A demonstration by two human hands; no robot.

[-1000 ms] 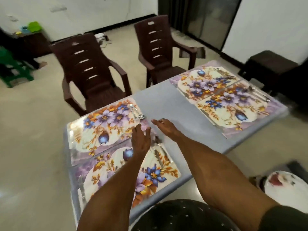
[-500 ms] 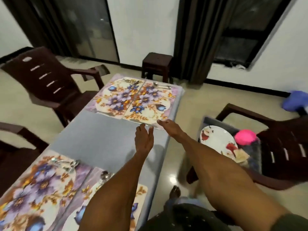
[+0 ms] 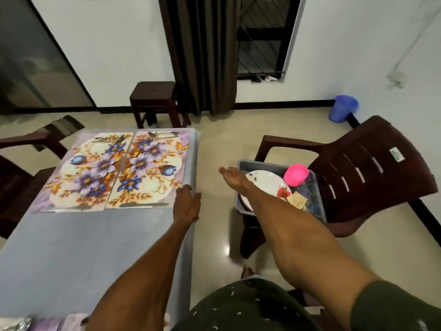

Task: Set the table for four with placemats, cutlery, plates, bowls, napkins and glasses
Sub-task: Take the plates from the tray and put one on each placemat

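The left hand (image 3: 187, 203) rests at the right edge of the surface (image 3: 95, 247), fingers straight and relaxed, holding nothing, just beside the near corner of the right placemat (image 3: 152, 168). The right hand (image 3: 232, 176) reaches out over the floor (image 3: 214, 151) with fingers extended flat and empty, its fingertips above the gap between the surface and a grey tub (image 3: 243, 163).

That tub sits on the seat of a dark brown chair (image 3: 372, 168) that stands well apart from the surface, with an open strip of floor between them. Inside the tub lies a white plate (image 3: 265, 182) with a red flower print, partly hidden by the forearm, and beside it a pink bowl (image 3: 297, 174); whether more plates lie under it cannot be told.

Two floral placemats lie side by side at the far end of the surface, the left placemat (image 3: 88, 170) touching the right one along their long edges, which run away from the person. Cutlery (image 3: 162, 133) lies along the far short edge of each mat, crosswise; the pieces are too small to count. A bare grey stretch of surface extends from the mats toward the person.

Beyond the far edge stands a dark stool (image 3: 155, 99). A blue bucket (image 3: 343, 108) stands by the wall on the right.
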